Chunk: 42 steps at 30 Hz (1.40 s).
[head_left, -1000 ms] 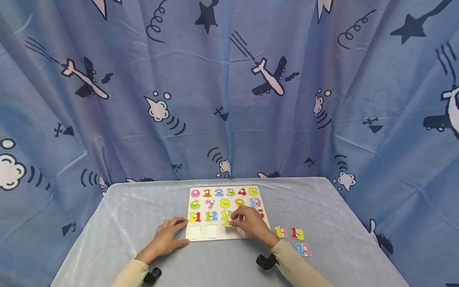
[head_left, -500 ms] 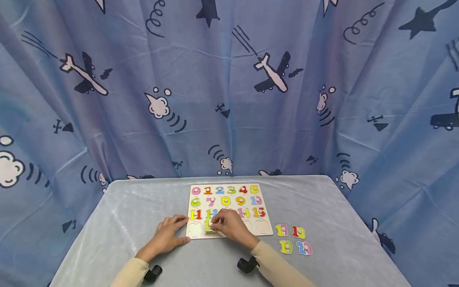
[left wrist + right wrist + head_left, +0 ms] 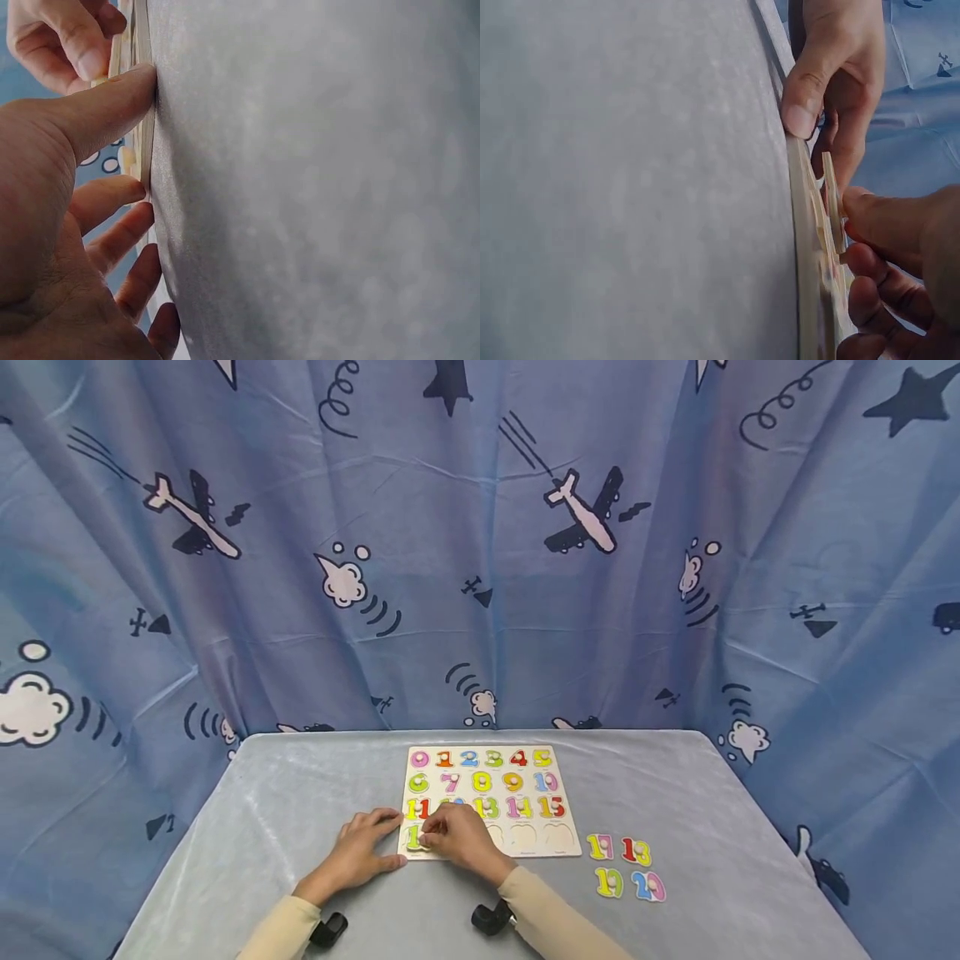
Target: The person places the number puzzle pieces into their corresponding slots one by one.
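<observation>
A wooden number puzzle board lies on the table, its upper three rows holding colored number pieces with small knobs. My right hand pinches a number piece over the leftmost hollow of the bottom row. A green 1 shows on it; the fingers hide its other digit. Seen from the right wrist, this piece is tilted and partly raised off the board. My left hand rests against the board's left edge, thumb near the front corner and fingers spread.
Right of the board lie loose pieces: a 17, a red-and-yellow piece, a 19 and a 20. Shallow hollows show in the board's bottom row. A blue patterned curtain hangs behind the grey table.
My right hand has carried the pinched piece leftward along the bottom row, from about the third hollow to the leftmost one. The left hand stays at the board's edge.
</observation>
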### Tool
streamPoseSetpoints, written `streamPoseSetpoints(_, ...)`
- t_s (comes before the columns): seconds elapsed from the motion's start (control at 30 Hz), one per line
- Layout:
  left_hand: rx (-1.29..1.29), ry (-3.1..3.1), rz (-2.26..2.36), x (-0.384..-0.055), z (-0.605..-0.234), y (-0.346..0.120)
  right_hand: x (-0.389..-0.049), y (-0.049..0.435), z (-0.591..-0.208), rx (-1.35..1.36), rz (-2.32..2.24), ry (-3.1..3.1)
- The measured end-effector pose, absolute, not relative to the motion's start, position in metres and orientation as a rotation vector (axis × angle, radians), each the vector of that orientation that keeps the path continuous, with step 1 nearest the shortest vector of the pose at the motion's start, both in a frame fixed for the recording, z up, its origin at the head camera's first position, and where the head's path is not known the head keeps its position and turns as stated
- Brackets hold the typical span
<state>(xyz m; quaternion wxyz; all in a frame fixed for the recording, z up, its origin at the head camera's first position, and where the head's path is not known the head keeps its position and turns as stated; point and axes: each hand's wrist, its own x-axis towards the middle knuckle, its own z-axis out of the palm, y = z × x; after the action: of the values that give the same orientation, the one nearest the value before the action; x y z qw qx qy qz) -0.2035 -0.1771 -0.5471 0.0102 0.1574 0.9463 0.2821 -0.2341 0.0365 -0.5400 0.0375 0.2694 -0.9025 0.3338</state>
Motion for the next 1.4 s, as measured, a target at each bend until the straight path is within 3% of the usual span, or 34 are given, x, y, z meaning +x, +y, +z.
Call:
streamPoseSetpoints(0.6, 0.523, 2.974, 0.866, -0.203, -0.549, -0.177, -0.236, 0.034, -0.536, 0.887, 0.808, -2.807)
streamPoseSetpoints(0.97, 0.501, 2.960, 0.847, -0.204, -0.549, -0.177, -0.242, 0.106, -0.512, 0.675, 0.922, -2.800)
streamPoseSetpoints(1.4, 0.495, 2.960, 0.858, -0.203, -0.548, -0.176, -0.227, 0.205, -0.519, 0.477, 0.869, -2.728)
